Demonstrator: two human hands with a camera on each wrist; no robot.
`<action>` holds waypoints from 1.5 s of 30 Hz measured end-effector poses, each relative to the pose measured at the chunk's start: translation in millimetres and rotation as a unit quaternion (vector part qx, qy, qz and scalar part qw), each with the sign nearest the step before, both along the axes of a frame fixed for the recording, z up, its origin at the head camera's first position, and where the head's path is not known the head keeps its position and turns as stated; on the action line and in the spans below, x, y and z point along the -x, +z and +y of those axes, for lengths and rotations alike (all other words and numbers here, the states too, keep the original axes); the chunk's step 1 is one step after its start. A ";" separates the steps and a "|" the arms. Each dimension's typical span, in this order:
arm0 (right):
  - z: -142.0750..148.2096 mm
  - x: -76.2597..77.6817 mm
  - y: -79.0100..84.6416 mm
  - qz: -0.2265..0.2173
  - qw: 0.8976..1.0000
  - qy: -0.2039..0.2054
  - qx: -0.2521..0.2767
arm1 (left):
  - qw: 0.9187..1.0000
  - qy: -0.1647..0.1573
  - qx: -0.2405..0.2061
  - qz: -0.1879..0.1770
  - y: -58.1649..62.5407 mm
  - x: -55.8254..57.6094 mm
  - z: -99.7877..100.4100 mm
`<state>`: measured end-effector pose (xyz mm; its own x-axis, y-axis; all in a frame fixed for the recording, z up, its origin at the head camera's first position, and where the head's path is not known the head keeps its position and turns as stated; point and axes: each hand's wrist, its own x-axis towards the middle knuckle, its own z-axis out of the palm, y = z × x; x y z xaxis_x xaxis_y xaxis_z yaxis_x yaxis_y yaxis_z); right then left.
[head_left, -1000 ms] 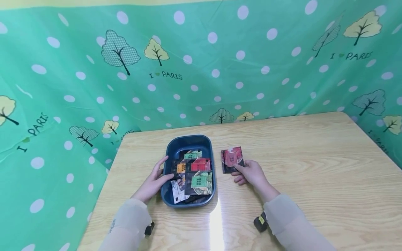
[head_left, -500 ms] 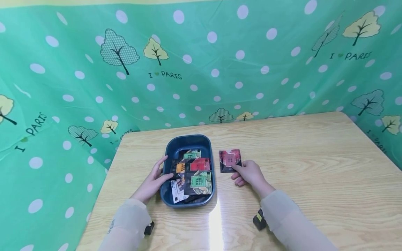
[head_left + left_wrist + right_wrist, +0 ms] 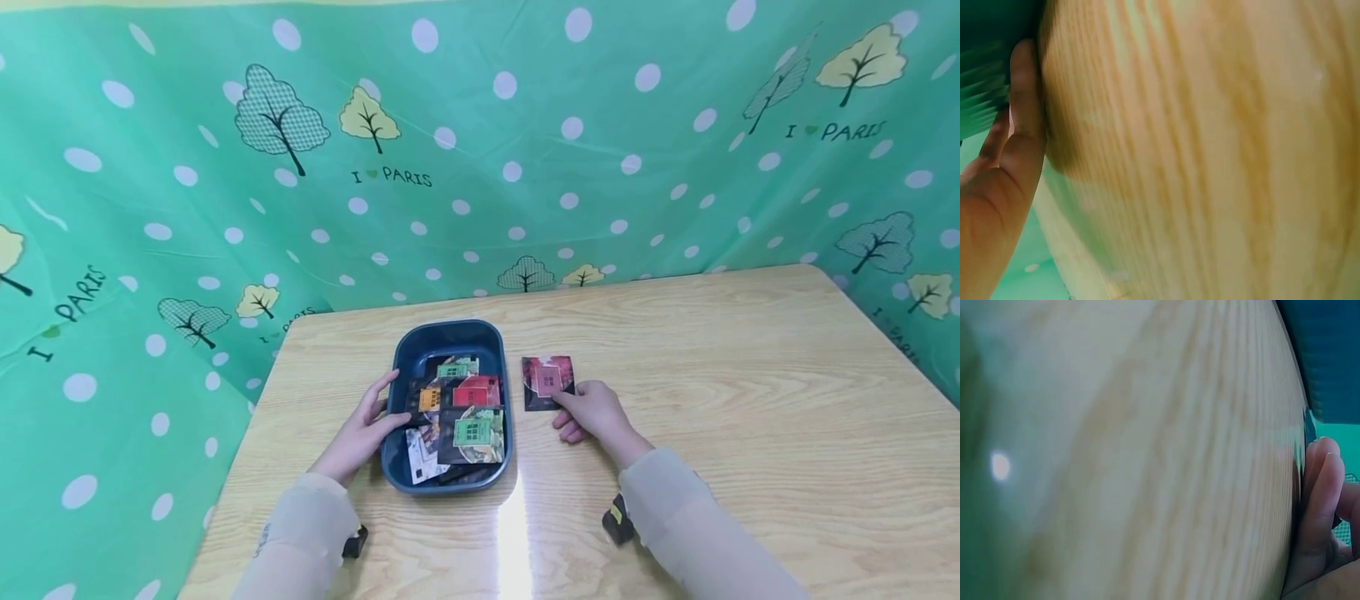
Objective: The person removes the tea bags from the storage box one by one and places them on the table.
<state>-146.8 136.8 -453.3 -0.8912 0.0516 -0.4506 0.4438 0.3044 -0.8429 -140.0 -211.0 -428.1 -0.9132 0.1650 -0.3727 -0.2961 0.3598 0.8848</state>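
Green cloth (image 3: pixel 480 108) behind wooden table (image 3: pixel 720 392) and tub (image 3: pixel 448 337)

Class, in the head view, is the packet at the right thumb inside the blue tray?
No: the dark red packet is outside the blue tray, to its right, at the right hand.

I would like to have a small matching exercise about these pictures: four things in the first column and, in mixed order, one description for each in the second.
Column 1
1. Left hand
2. Right hand
3. Container
4. Cloth

Column 2
A. Dark blue, with several packets inside
B. Pinching a red-and-black packet
C. Green, with a dotted pattern
D. At the outer left side of the blue container, its thumb reaching over the rim

Right pairs: 1-D, 2-B, 3-A, 4-C
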 end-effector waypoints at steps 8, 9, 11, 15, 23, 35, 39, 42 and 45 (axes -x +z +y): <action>-0.8 0.5 0.9 0.008 1.000 0.009 -0.023 | 1.000 0.000 -0.009 -0.004 3.5 0.0 -0.3; -0.9 0.4 0.9 0.009 1.000 0.010 -0.026 | 1.000 0.000 -0.010 -0.004 3.4 0.0 -0.2; -1.1 0.1 0.9 0.012 0.999 0.011 -0.031 | 1.000 0.002 -0.012 -0.005 2.8 0.3 0.2; -1.7 -0.5 1.1 0.015 0.999 0.011 -0.038 | 1.000 0.005 -0.011 -0.007 1.5 0.1 0.4; -4.2 0.2 -0.9 0.016 0.999 -0.003 -0.038 | 1.000 0.007 -0.004 -0.005 -0.5 0.0 -0.2; -4.9 -0.7 2.7 -0.002 0.996 0.004 -0.092 | 1.000 0.011 -0.013 -0.012 -1.4 0.1 -0.6; -4.9 -1.0 4.6 -0.008 0.996 0.011 -0.093 | 1.000 0.010 -0.010 -0.011 -0.8 0.2 -0.3; -4.4 -0.9 5.7 -0.011 0.994 0.018 -0.105 | 1.000 0.007 -0.006 -0.010 -0.7 0.6 0.1; -3.3 -1.0 6.3 -0.009 0.991 0.031 -0.128 | 1.000 0.008 -0.007 -0.010 -1.6 1.1 0.3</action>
